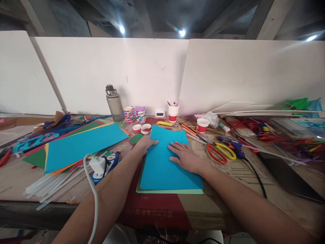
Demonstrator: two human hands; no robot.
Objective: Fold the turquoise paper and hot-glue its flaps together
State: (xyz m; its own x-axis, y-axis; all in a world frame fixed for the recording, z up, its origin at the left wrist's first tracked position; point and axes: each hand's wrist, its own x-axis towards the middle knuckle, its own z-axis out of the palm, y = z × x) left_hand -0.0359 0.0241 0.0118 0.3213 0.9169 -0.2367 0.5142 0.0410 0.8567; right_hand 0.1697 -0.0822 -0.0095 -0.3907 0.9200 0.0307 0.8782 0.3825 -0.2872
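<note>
A blue sheet of paper (162, 166) lies in front of me on top of a light green sheet (172, 191), whose edge shows along the bottom. My left hand (146, 143) is at the blue sheet's left edge, thumb on top and the other fingers mostly hidden. Flat on the right half of the sheet rests my right hand (185, 157), fingers spread. Two small red-and-white cup rings (146, 128) stand just beyond my left hand. Red-handled scissors (216, 154) and a yellow-handled pair (225, 151) lie right of my right hand.
To the left lies a stack of coloured paper (83, 145), beside clear glue sticks (54, 184) and a power strip (109, 166) with a white cable. A bottle (114, 103), a cup of pens (173, 113) and a small clock (159, 114) stand behind. A glue gun (235, 147) lies right.
</note>
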